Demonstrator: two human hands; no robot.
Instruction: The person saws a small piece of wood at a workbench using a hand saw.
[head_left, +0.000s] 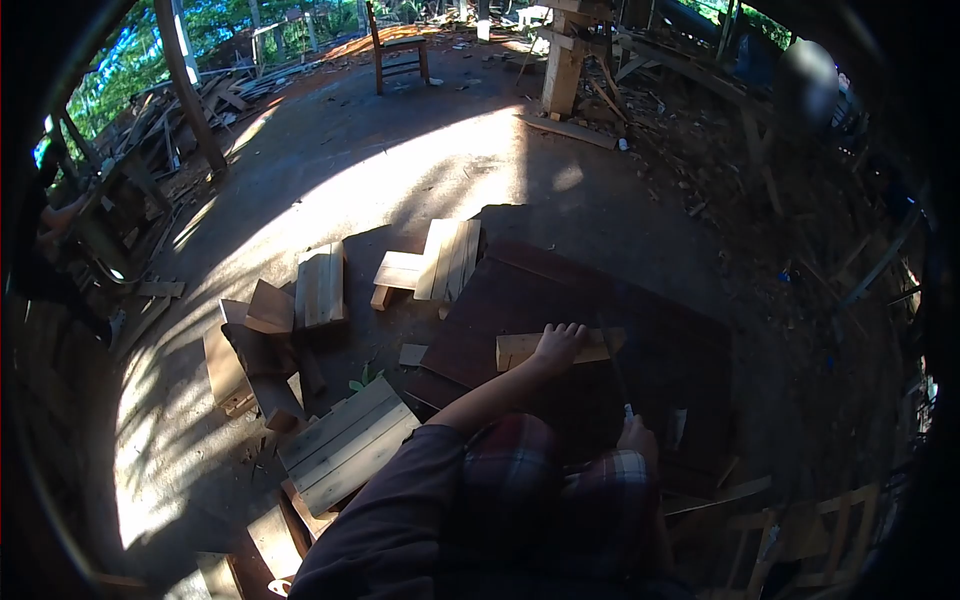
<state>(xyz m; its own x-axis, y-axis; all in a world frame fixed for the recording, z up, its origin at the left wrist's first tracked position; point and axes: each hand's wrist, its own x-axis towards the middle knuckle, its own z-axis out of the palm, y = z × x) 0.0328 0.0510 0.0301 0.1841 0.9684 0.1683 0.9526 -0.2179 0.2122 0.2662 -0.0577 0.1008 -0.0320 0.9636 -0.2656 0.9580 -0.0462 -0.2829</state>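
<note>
My left hand (561, 346) rests over a pale wooden block (517, 350), its fingers curled across the top and far side. The block lies crosswise on a dark, flat board (560, 283) in front of my knees. In my right hand (636, 437), closed near my right knee, is a long-bladed tool (628, 410) with a light part by the grip. Its thin, dim blade stretches forward toward the right end of the block. Shadow hides the blade's edge and the exact kind of tool.
Slatted wooden pieces (350, 445) and boxy wooden pieces (320, 285) lie on the ground to my left. Others (448, 260) stand beyond the board. Farther off are a wooden chair (400, 62) and a thick post (562, 75). A person (65, 250) is at the far left.
</note>
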